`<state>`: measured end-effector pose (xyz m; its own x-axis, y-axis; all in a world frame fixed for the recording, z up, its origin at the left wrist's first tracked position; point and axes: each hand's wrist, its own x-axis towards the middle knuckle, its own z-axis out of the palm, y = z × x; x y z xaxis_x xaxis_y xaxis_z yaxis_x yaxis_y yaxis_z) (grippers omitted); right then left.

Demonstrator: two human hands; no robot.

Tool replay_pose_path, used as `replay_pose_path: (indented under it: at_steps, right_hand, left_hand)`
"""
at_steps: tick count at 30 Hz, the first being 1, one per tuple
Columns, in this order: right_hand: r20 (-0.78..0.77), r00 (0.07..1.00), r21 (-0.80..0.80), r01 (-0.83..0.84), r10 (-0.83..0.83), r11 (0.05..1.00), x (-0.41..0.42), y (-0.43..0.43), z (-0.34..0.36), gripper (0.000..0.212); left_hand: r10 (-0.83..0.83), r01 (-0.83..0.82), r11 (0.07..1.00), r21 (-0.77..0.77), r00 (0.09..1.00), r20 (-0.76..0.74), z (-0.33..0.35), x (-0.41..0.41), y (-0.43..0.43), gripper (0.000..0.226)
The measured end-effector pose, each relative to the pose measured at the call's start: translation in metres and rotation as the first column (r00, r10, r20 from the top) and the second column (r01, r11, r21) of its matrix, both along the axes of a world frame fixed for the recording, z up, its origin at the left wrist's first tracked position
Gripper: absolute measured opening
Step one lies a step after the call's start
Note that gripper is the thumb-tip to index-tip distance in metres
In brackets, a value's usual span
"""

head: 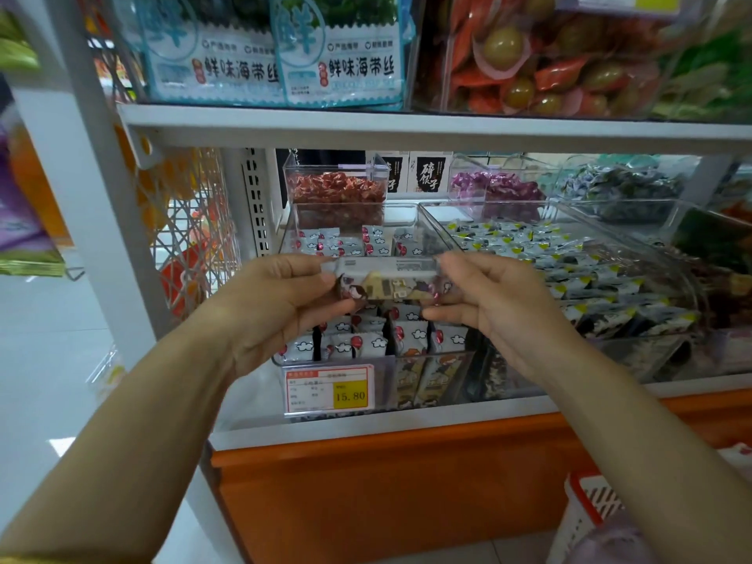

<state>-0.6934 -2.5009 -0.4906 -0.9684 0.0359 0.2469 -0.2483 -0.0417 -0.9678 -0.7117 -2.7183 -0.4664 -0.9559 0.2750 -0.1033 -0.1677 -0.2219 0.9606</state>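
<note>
We hold one snack packet [390, 284] in the air, just above the clear bin [427, 380] of small packets on the lower shelf. Our left hand [280, 295] pinches its left end and our right hand [488, 303] its right. It is not yet set down. It probably belongs here, though the print is blurred.

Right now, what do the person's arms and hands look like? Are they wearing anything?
The left arm and right arm are bare, with no watch or bracelet. The left hand and right hand have no gloves or rings in sight. A yellow sliver at the bottom left corner may be a sleeve.
</note>
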Motion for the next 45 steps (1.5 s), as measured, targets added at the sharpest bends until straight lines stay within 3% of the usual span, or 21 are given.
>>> replay_pose_path:
  at_steps: [4, 8, 10, 11, 13, 16, 19, 22, 27, 33, 37, 39, 45]
  right_hand:
    - [-0.021, 0.999, 0.169, 0.045, -0.042, 0.985, -0.005, -0.011, 0.000, 0.034]
    - [-0.048, 0.988, 0.178, 0.156, -0.149, 0.972, -0.024, -0.020, 0.008, 0.009]
    - [-0.049, 0.985, 0.171, 0.172, -0.166, 0.970, -0.040, -0.021, 0.018, 0.005]
    - [-0.060, 0.983, 0.183, 0.182, -0.174, 0.966, -0.050, -0.021, 0.024, 0.004]
    - [-0.114, 0.965, 0.230, 0.256, -0.235, 0.939, -0.074, -0.022, 0.036, 0.003]
    - [-0.275, 0.896, 0.378, 0.434, -0.348, 0.818, -0.117, -0.027, 0.046, 0.014]
    - [-0.393, 0.869, 0.476, 0.471, -0.299, 0.743, -0.151, -0.036, 0.047, 0.018]
    - [-0.482, 0.850, 0.650, 0.509, -0.212, 0.564, -0.177, -0.041, 0.043, 0.020]
    - [-0.470, 0.876, 0.822, 0.479, -0.108, 0.307, -0.200, -0.053, 0.038, 0.026]
    - [-0.358, 0.934, 0.915, 0.352, -0.007, 0.196, -0.213, -0.068, 0.015, 0.017]
    - [-0.259, 0.966, 0.965, 0.258, 0.023, 0.045, -0.216, -0.066, 0.005, 0.021]
    - [-0.270, 0.963, 0.961, 0.269, 0.013, 0.062, -0.216, -0.062, 0.012, 0.020]
    - [-0.232, 0.973, 0.892, 0.215, -0.006, 0.398, -0.154, -0.038, 0.044, 0.024]
  left_hand:
    - [0.150, -0.168, 0.965, -0.200, 0.983, -0.103, -0.007, -0.004, 0.013, 0.020]
    - [0.166, -0.205, 0.950, -0.236, 0.970, -0.177, -0.008, -0.010, 0.028, 0.022]
    - [0.155, -0.202, 0.951, -0.234, 0.966, -0.206, -0.005, -0.015, 0.031, 0.016]
    - [0.156, -0.228, 0.931, -0.286, 0.955, -0.254, -0.004, -0.019, 0.032, 0.024]
    - [0.120, -0.342, 0.799, -0.494, 0.897, -0.426, -0.004, -0.028, 0.031, 0.043]
    - [-0.118, -0.446, 0.516, -0.732, 0.809, -0.576, -0.008, -0.038, 0.031, 0.041]
    - [-0.351, -0.373, 0.279, -0.885, 0.818, -0.456, -0.019, -0.046, 0.033, 0.037]
    - [-0.444, -0.339, 0.120, -0.933, 0.822, -0.355, -0.031, -0.051, 0.033, 0.052]
    - [-0.461, -0.306, 0.073, -0.949, 0.834, -0.304, -0.037, -0.053, 0.032, 0.059]
    - [-0.457, -0.319, 0.068, -0.945, 0.832, -0.314, -0.041, -0.054, 0.033, 0.060]
    - [-0.459, -0.319, 0.077, -0.945, 0.830, -0.318, -0.041, -0.053, 0.032, 0.060]
    - [-0.456, -0.322, 0.087, -0.943, 0.828, -0.325, -0.040, -0.051, 0.031, 0.059]
    - [-0.455, -0.338, 0.096, -0.936, 0.822, -0.344, -0.036, -0.038, 0.032, 0.058]
